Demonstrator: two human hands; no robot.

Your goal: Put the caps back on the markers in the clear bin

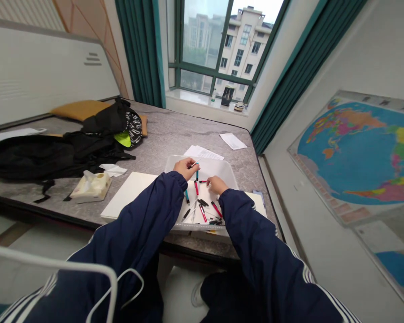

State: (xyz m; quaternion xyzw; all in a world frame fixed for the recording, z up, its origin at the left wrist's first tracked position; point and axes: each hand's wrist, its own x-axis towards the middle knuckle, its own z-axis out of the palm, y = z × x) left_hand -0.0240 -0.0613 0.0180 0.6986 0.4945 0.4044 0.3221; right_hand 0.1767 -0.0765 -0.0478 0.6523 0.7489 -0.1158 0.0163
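Observation:
A translucent white tray [218, 167] sits near the front edge of the grey surface, with several pens and markers inside, among them a red marker [216, 209], a teal one [187, 196] and a black one [186, 214]. Over the tray's back left part, my left hand [186, 168] has its fingers closed on a thin white pen [195, 163], beside an upright-looking teal marker [197, 171]. My right hand [216, 184] is over the tray's right side, its fingers pinched near a red pen [203, 181]; whatever they hold is too small to name.
Left of the tray lie white boards [128, 196], a tissue pack [91, 186] and a black backpack [54, 154]. Papers [203, 152] lie behind the tray, another sheet [233, 141] farther back. A white cable [101, 268] crosses the lower left foreground.

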